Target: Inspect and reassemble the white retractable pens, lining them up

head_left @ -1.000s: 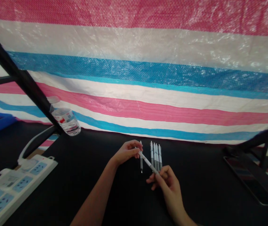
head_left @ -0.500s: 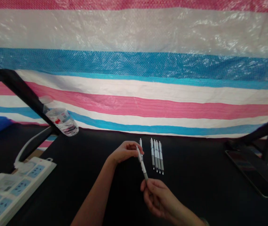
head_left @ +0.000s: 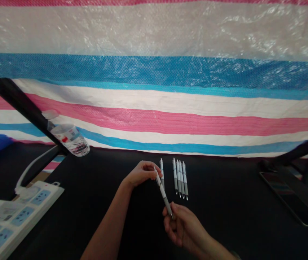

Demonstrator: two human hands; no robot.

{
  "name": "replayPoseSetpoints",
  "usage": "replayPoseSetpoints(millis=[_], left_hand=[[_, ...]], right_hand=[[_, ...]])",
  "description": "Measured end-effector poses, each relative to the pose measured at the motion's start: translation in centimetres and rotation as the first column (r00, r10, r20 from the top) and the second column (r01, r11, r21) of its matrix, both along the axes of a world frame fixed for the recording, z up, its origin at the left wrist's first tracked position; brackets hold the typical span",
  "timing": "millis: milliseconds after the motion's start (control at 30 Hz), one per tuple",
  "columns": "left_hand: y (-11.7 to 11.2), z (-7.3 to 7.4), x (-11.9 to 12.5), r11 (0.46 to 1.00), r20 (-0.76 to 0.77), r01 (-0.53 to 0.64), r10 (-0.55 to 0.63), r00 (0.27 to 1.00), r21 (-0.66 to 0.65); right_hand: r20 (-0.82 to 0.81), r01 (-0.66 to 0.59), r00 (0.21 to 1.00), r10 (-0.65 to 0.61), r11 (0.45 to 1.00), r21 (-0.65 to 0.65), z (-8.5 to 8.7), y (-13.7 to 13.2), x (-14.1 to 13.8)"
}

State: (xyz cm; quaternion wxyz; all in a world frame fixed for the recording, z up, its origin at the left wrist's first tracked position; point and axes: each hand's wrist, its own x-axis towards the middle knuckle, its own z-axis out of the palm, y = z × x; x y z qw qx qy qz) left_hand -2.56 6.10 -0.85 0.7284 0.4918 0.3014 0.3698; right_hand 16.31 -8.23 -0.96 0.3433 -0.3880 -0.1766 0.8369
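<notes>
A white and grey pen is held over the black table. My left hand pinches its white top end. My right hand is closed round its grey tip end, nearer to me. Just behind the held pen lies a single pen on the table. To its right, a row of several like pens lies side by side, tips toward me.
A clear water bottle leans against a black slanted bar at the left. A white power strip sits at the lower left. A dark flat device lies at the right. A striped plastic sheet hangs behind the table.
My right hand has drawn back toward me from beside the row of pens. The held pen has swung from slanting right to pointing almost straight at me. My left hand has stayed put.
</notes>
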Motion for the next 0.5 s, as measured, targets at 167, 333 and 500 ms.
replayPoseSetpoints(millis=[167,333,500], left_hand=[[-0.08,0.02,-0.12,0.999,0.023,-0.038,0.038,0.999,-0.032],[-0.16,-0.01,-0.03,0.998,0.034,-0.04,0.041,0.999,-0.053],[-0.16,0.02,-0.16,0.997,0.045,-0.051,0.054,0.998,-0.062]], right_hand=[[-0.052,-0.02,0.998,0.019,0.999,-0.031,0.39,0.26,0.6],[-0.052,-0.096,0.994,0.097,0.995,0.021,0.37,0.29,0.8],[-0.049,-0.113,0.992,0.115,0.993,0.04,0.18,0.36,0.84]])
